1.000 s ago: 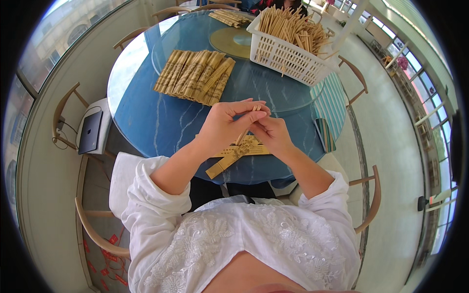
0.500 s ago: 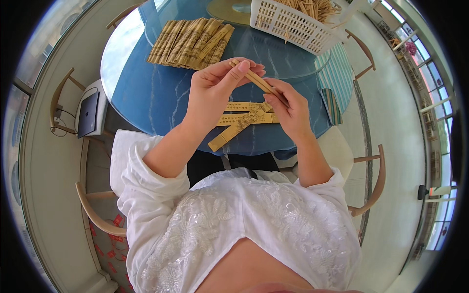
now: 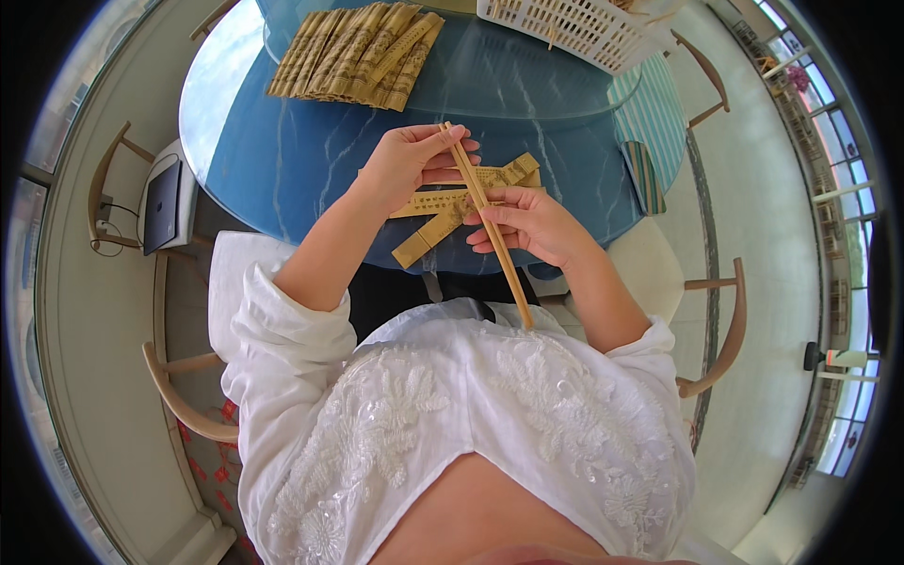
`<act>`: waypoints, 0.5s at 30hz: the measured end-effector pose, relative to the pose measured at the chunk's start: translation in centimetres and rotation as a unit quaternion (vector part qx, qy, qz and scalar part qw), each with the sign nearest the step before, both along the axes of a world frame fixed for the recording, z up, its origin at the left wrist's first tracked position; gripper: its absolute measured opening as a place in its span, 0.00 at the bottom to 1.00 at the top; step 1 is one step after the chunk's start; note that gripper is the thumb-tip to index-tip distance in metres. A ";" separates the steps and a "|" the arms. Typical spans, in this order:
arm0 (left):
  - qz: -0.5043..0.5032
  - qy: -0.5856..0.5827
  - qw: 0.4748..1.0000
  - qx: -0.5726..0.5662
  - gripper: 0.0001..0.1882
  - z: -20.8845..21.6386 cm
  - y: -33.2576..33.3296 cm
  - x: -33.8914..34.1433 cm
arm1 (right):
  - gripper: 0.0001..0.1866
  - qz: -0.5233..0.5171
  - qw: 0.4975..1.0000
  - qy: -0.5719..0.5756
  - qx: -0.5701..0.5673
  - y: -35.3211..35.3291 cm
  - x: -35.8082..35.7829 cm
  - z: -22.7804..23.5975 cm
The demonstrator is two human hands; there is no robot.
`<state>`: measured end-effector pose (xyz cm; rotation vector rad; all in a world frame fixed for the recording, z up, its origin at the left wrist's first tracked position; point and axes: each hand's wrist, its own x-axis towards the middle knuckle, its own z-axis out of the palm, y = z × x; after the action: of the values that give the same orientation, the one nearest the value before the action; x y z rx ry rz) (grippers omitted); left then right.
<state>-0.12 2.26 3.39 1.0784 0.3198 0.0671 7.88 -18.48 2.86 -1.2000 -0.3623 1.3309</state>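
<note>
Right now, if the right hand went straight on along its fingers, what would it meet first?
Past the chopsticks it holds, the right hand, pointing left, would probably meet the left forearm; the yellow strips seem to lie lower, but depth is unclear.

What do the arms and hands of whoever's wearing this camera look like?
Loose white sleeves bunch near the elbows, leaving the forearms bare. The left hand and right hand are ungloved. The white top has raised floral embroidery across its front.
</note>
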 end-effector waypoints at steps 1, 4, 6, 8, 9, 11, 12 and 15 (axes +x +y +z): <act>0.003 0.003 1.000 0.007 0.16 0.1 0.0 0.1 | 0.20 -0.007 1.000 0.000 -0.002 0.1 0.2 -0.1; 0.015 -0.003 1.000 0.022 0.16 0.0 0.0 0.9 | 0.20 -0.013 1.000 -0.004 0.001 0.4 1.1 -0.6; 0.011 -0.016 1.000 0.017 0.16 -0.5 0.5 1.5 | 0.20 -0.014 1.000 -0.009 0.010 0.7 1.5 -0.7; 0.013 -0.008 1.000 0.023 0.15 -0.6 0.8 1.9 | 0.21 -0.011 1.000 -0.016 0.010 1.1 2.0 -0.5; 0.018 -0.004 1.000 0.019 0.15 -0.7 1.0 2.0 | 0.21 -0.009 1.000 -0.021 0.002 1.3 2.2 -0.4; 0.023 -0.004 1.000 0.014 0.16 -0.9 1.4 2.1 | 0.20 -0.007 1.000 -0.030 -0.005 1.7 2.5 -0.1; 0.023 -0.003 1.000 0.013 0.16 -1.1 1.5 2.1 | 0.20 -0.006 0.999 -0.032 -0.008 1.8 2.5 0.0; 0.019 -0.008 1.000 0.004 0.16 -1.7 1.8 2.1 | 0.20 -0.002 0.999 -0.040 -0.013 2.1 2.4 -0.1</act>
<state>2.01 4.06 1.74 1.0795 0.3251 0.1110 10.32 -16.37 2.76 -1.2773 -0.4010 1.2898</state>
